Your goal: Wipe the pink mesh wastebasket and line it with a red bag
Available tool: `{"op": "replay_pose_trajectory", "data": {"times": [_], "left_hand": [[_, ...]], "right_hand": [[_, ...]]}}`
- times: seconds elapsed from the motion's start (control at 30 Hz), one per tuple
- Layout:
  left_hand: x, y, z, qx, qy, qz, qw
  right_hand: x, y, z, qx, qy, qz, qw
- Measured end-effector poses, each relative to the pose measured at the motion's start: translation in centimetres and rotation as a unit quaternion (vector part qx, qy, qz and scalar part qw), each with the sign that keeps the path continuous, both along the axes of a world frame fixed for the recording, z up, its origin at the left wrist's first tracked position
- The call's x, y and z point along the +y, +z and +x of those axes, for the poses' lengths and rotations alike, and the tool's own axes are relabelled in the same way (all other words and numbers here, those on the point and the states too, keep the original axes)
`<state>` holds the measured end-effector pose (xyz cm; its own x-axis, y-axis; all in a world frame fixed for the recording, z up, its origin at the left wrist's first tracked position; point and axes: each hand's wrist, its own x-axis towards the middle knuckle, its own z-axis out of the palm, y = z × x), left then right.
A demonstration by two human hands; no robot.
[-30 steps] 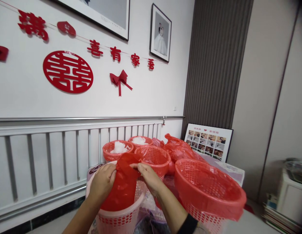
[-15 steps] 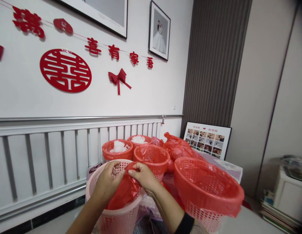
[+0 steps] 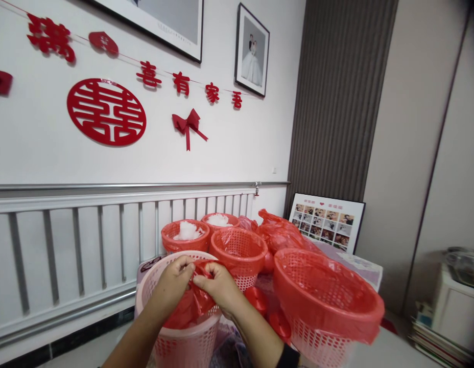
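Hands [image 3: 220, 287] pinching red bag [image 3: 200, 300], partly in pink basket [image 3: 191, 330]

2 bare forearms [image 3: 139, 332] angle forward and converge; the left hand [image 3: 174, 281] and right hand [image 3: 220, 289] pinch close together, fingers [image 3: 186, 261] curled inward.

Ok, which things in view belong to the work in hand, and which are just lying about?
In the work:
- red bag, pinched by left hand and right hand
- pale pink basket beneath it
- probably the lined basket at front right

Apparently just lying about:
- photo board, propped behind
- stack of books, far right
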<state>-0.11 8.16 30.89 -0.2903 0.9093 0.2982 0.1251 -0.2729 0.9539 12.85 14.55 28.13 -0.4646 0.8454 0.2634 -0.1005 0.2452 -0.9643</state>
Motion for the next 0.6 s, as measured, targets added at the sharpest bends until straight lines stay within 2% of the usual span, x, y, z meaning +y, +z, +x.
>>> {"op": "replay_pose_trajectory", "data": {"times": [0.1,0.17,0.43,0.6], "left_hand": [[0.3,-0.6,-0.9,-0.108,-0.015,-0.006,0.994],[0.5,-1.0,-1.6,-0.178,-0.017,0.003,0.984],[1.3,-1.0,-5.8,-0.38,0.033,0.039,0.924],[1.6,-0.8,-8.0,-0.459,0.079,0.043,0.884]], "right_hand": [[0.2,0.2,0.6,0.092,-0.008,-0.074,0.993],[0.6,0.2,1.1,0.128,-0.031,-0.087,0.987],[3.2,-0.8,4.5,0.082,-0.111,-0.008,0.99],[4.5,-1.0,7.1,0.023,-0.113,0.035,0.993]]}}
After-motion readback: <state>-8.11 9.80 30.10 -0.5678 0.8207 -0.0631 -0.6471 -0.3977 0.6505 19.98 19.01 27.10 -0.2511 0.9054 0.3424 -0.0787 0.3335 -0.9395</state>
